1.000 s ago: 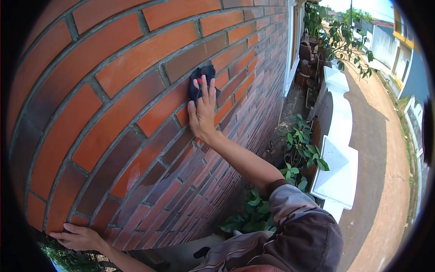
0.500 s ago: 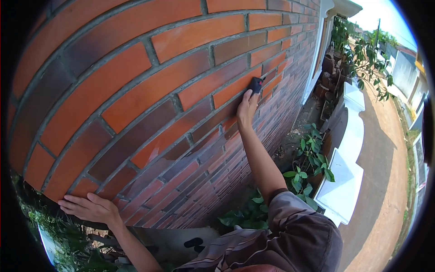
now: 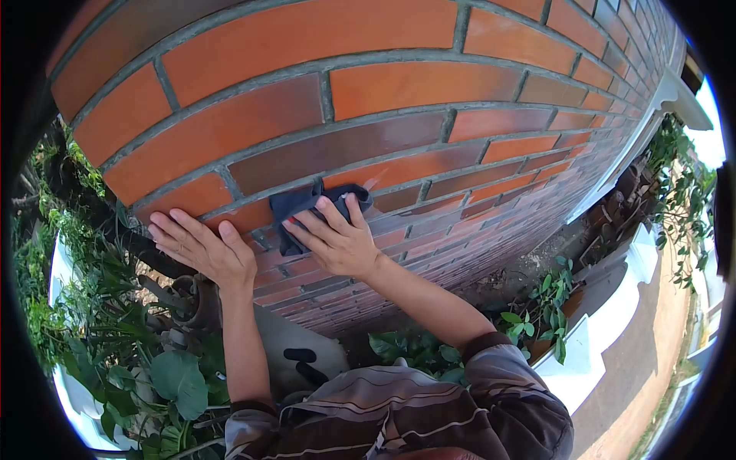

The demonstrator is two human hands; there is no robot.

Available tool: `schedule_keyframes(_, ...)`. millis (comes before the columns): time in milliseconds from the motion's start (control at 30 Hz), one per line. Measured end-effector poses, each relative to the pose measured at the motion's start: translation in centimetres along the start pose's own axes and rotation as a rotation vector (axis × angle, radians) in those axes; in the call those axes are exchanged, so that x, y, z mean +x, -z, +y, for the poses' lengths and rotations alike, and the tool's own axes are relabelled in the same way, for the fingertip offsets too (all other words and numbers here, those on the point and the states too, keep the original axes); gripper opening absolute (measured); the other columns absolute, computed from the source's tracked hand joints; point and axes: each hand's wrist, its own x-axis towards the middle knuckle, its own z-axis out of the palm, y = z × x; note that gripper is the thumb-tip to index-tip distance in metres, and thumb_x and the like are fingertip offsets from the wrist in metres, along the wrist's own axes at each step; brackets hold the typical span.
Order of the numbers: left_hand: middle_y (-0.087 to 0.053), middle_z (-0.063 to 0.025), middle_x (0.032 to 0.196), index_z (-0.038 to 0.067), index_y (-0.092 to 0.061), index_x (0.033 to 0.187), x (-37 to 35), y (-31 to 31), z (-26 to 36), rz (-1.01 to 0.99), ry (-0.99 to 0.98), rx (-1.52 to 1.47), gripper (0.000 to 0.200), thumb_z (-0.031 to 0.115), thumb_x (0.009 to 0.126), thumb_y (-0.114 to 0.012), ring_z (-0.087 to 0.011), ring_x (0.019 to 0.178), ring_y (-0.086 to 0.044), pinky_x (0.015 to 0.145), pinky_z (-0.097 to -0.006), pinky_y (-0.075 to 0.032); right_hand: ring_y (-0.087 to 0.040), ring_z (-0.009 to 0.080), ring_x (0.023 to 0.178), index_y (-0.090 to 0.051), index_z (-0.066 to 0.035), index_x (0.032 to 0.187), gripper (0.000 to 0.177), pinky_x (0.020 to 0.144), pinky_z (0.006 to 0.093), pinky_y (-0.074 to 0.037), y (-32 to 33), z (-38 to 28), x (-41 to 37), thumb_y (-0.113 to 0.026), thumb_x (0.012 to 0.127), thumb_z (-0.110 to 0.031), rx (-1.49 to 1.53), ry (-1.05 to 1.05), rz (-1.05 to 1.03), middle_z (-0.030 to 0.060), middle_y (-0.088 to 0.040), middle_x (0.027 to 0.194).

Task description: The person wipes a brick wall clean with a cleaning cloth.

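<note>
My right hand [image 3: 337, 239] presses a dark blue-grey cloth [image 3: 282, 205] against the brick wall [image 3: 399, 84], its fingers bent over the bunched fabric. A small red spot shows on the cloth beside the fingers. To the left, my left hand [image 3: 207, 251] lies with fingers stretched out against the lower left edge of the wall and holds nothing. The bricks are glossy orange and dark brown, with grey mortar joints. Pale streaks mark the bricks just above the cloth. What lies under the right palm is hidden.
Leafy plants [image 3: 180, 379] grow below and left of the wall. More leaves [image 3: 548, 307] stand on the right by a low white boundary wall [image 3: 586, 349]. A road [image 3: 640, 360] runs beyond it. White trim [image 3: 621, 165] edges the wall's far end.
My right hand has come back along the wall from far right to near my left hand, and the cloth now spreads wider. The view has swung left. My left hand stays on the wall's edge.
</note>
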Motion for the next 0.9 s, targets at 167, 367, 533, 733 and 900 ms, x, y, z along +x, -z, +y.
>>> schedule_keyframes(167, -0.005, -0.0264, 0.159, -0.003, -0.013, 0.152, -6.0, -0.2, -0.8, -0.125, -0.058, 0.012, 0.067, 0.035, 0.101, -0.034, -0.0485, 0.145, -0.001, 0.114, -0.0615, 0.003, -0.042, 0.0471, 0.12, -0.068, -0.014, 0.116, 0.041, 0.109, 0.0705, -0.013, 0.0, 3.8, -13.6, -0.055, 0.077, -0.018, -0.095, -0.244, -0.119, 0.012, -0.055, 0.109)
schedule_keyframes(367, -0.002, -0.0268, 0.159, -0.005, -0.011, 0.152, -8.1, -1.3, -0.1, -0.109, -0.009, -0.01, 0.068, 0.034, 0.1, -0.034, -0.0501, 0.145, 0.003, 0.113, -0.0631, 0.006, -0.005, 0.0496, 0.144, -0.04, 0.003, 0.14, 0.048, 0.113, 0.0605, -0.005, 4.8, 10.2, -1.0, -0.038, 0.104, -0.027, 0.024, -0.727, 0.472, 0.027, -0.013, 0.158)
schedule_keyframes(533, -0.001, -0.0323, 0.156, -0.006, -0.01, 0.151, -9.9, -1.0, 0.5, -0.198, 0.012, -0.041, 0.074, 0.038, 0.099, -0.039, -0.0533, 0.143, 0.002, 0.112, -0.065, 0.005, -0.012, 0.0471, 0.144, -0.051, -0.003, 0.137, 0.045, 0.114, 0.0582, -0.004, 4.6, 6.1, 12.1, -0.043, 0.101, -0.029, -0.112, -0.363, 0.416, 0.0228, -0.03, 0.154)
schedule_keyframes(733, -0.025, -0.0298, 0.152, -0.003, -0.042, 0.14, -15.1, 0.8, 2.5, -0.373, 0.13, -0.301, 0.059, 0.027, 0.091, -0.055, -0.0517, 0.142, -0.015, 0.112, -0.0674, -0.007, -0.023, 0.0266, 0.146, -0.054, -0.015, 0.137, 0.055, 0.113, 0.0624, -0.011, -0.6, -6.2, 16.0, -0.055, 0.085, -0.034, -0.004, 0.083, 0.142, 0.0051, -0.037, 0.153)
schedule_keyframes(900, -0.056, -0.0229, 0.124, 0.002, -0.065, 0.107, -20.6, 5.0, 2.3, -0.521, 0.055, -0.64, 0.031, 0.009, 0.077, -0.064, -0.0455, 0.122, -0.047, 0.105, -0.0616, -0.031, -0.023, 0.0162, 0.146, -0.043, -0.019, 0.146, 0.059, 0.116, 0.0547, -0.014, -4.7, -10.8, 5.5, -0.048, 0.088, -0.03, -0.06, 0.506, -0.264, -0.0019, -0.033, 0.156)
